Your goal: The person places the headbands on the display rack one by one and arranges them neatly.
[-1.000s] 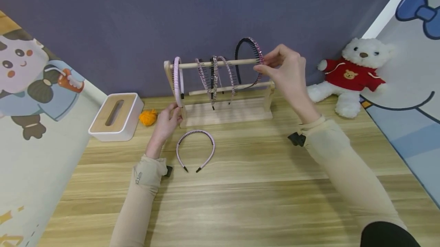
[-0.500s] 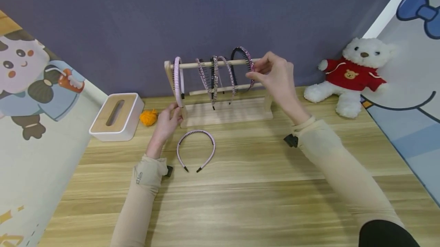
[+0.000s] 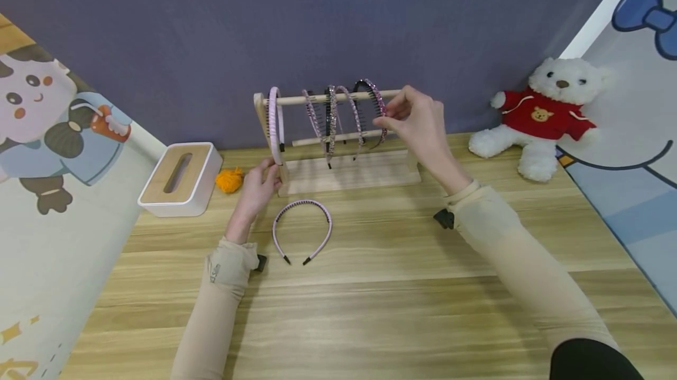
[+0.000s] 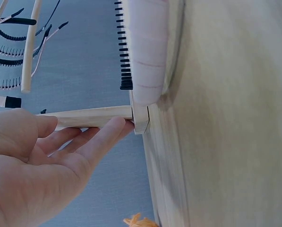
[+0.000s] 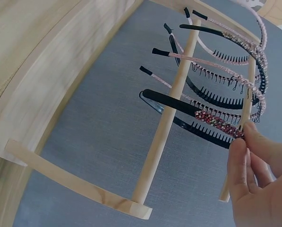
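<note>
A wooden headband rack point(image 3: 349, 172) with two rods bears several headbands. My right hand point(image 3: 420, 124) pinches the front of a black toothed headband point(image 3: 378, 99) covered in pink rhinestones, which hangs around the upper rod near its right end. In the right wrist view, thumb and fingertips grip this headband point(image 5: 216, 124) just past its sparkling stretch. At the rack's left end, my left hand point(image 3: 256, 189) holds the side post point(image 4: 93, 115) low down, thumb and fingers about it. A lilac wrapped headband point(image 3: 274, 124) hangs just above that hand.
Another lilac headband point(image 3: 302, 202) lies on the table in front of the rack. To the left are an orange yarn ball point(image 3: 229, 181) and a tissue box point(image 3: 180, 180). A white teddy bear point(image 3: 539, 115) sits at the right against the wall.
My right hand has moved left and slightly down, sliding the rhinestone headband along the upper rod toward the other headbands and lowering it. The left hand stays at the post.
</note>
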